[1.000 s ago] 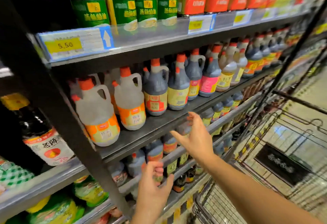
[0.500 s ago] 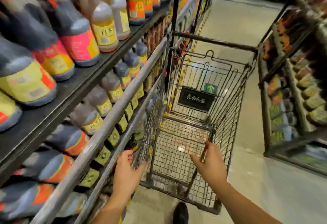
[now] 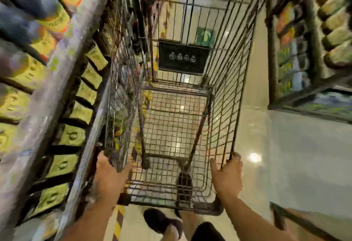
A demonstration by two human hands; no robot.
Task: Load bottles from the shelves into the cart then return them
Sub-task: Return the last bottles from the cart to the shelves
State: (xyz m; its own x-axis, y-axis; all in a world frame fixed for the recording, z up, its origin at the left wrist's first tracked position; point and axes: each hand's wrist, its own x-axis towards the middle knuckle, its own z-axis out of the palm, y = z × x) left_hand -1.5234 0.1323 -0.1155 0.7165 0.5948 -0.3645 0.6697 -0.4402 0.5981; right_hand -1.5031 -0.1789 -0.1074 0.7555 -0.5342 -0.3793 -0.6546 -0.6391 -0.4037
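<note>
Dark wire cart stands beside blurred bottles.

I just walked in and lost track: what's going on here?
A person stands in a shop aisle, gripping the near rim of a wire cart with the left hand and the right hand. Its basket looks empty. Blurred bottles stand on the shelves to the person's left.

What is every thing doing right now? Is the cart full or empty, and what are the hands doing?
Shopping cart: empty, standing beside the shelves.
Left hand: gripping the cart's near left corner.
Right hand: gripping the cart's near right rim.
Bottles: on the shelves, blurred, none loaded.
Black sign: fixed to a wire panel of the cart.
</note>
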